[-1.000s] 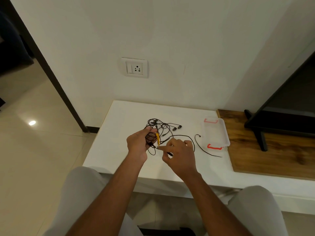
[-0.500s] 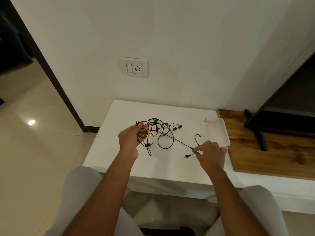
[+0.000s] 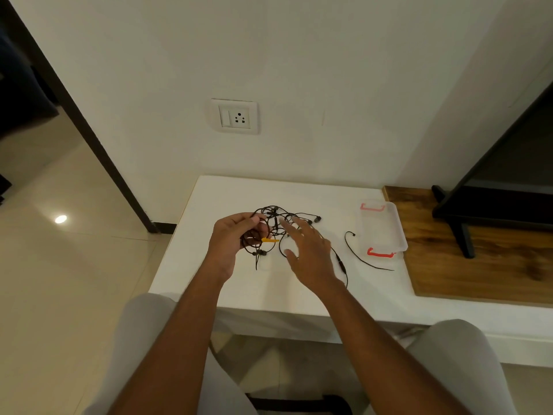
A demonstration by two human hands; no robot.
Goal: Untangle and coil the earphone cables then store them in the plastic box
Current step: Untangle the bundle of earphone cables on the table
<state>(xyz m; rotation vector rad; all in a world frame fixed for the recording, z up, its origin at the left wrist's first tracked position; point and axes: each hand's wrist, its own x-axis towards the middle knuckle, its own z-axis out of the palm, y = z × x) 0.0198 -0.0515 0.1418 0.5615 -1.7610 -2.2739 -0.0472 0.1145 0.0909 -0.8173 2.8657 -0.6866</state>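
Cables (image 3: 273, 220) tangled mid-bench (image 3: 221, 199), box (image 3: 386, 229) at right edge.
Left hand (image 3: 233, 244) grips cables; right hand (image 3: 309, 254) spread wide; socket (image 3: 235, 116) on wall (image 3: 314, 70).

The motion-blurred right hand (image 3: 308, 250) hid part of the tangled thin black earphone cables (image 3: 273, 217); their crossings were too fine to tell.

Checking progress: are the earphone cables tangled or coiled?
Tangled: the earphone cables form a loose snarl of crossing loops, gripped by the left hand over the table.
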